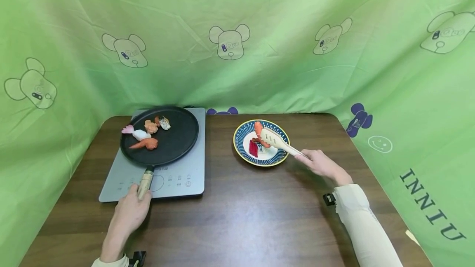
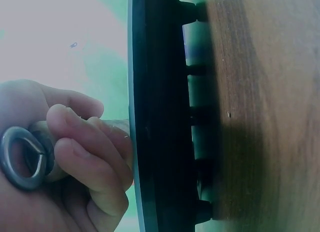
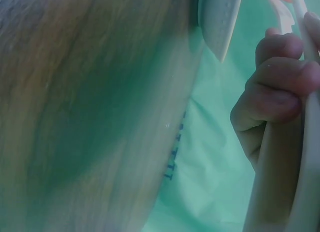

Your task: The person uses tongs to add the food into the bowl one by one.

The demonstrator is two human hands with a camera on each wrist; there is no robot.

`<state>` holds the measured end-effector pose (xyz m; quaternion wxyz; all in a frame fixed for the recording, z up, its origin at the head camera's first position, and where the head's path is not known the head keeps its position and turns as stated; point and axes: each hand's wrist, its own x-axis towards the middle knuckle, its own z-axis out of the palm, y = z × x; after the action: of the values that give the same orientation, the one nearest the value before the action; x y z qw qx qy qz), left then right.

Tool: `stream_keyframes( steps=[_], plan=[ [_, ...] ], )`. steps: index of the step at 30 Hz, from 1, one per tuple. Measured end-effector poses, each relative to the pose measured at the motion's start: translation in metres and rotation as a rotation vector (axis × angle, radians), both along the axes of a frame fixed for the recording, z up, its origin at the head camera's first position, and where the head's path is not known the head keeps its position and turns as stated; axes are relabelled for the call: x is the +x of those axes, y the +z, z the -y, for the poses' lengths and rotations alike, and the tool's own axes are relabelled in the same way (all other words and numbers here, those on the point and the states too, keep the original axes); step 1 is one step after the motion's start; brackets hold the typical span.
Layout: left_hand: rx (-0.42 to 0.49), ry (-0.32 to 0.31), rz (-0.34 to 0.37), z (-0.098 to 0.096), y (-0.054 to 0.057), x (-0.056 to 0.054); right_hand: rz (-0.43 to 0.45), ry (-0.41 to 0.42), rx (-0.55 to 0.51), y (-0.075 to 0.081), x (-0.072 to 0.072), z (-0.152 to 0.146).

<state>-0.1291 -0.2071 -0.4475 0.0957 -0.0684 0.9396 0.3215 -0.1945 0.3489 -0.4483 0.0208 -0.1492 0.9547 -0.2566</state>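
My left hand [image 1: 131,209] grips the pale handle [image 1: 145,182] of a flat black pan [image 1: 178,135]; in the left wrist view the fingers curl round it near its metal ring [image 2: 22,159]. On the pan's left half lie a white, pink-tailed shrimp piece [image 1: 140,134], an orange tapered piece [image 1: 150,144], an orange lump [image 1: 151,126] and a silvery piece [image 1: 164,124]. My right hand [image 1: 323,165] holds cream tongs [image 1: 274,139] over a blue-patterned plate [image 1: 241,152]. An orange-red food piece [image 1: 258,128] shows at the tongs' tips. Beside it lies a dark red piece [image 1: 253,148].
Beneath the pan is a grey induction cooker [image 1: 196,155] with touch marks along its front. The brown wooden table [image 1: 237,217] ends at a green cloth [image 1: 178,69] hanging behind and at both sides.
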Motion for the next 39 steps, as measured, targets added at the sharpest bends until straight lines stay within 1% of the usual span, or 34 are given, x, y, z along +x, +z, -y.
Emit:
stream_keyframes(
  steps=[8, 12, 18, 25, 33, 39],
  plan=[
    [-0.003, 0.003, -0.002, 0.000, -0.001, -0.001, 0.002, -0.010, -0.002, 0.002, -0.001, 0.008],
    [-0.002, 0.003, 0.006, 0.000, -0.002, -0.001, -0.020, 0.004, -0.009, 0.005, -0.002, 0.013],
    [0.001, -0.005, 0.003, 0.000, -0.001, -0.001, -0.041, 0.016, -0.021, 0.014, -0.003, 0.026],
    [0.009, 0.001, 0.024, 0.000, -0.001, -0.001, -0.081, 0.064, -0.042, 0.020, -0.011, 0.046],
    [-0.001, -0.002, 0.010, 0.001, -0.002, -0.001, -0.053, 0.086, -0.042, 0.030, -0.018, 0.071],
    [0.006, -0.001, 0.027, 0.001, -0.002, -0.001, -0.048, 0.116, -0.037, 0.035, -0.024, 0.089]
  ],
)
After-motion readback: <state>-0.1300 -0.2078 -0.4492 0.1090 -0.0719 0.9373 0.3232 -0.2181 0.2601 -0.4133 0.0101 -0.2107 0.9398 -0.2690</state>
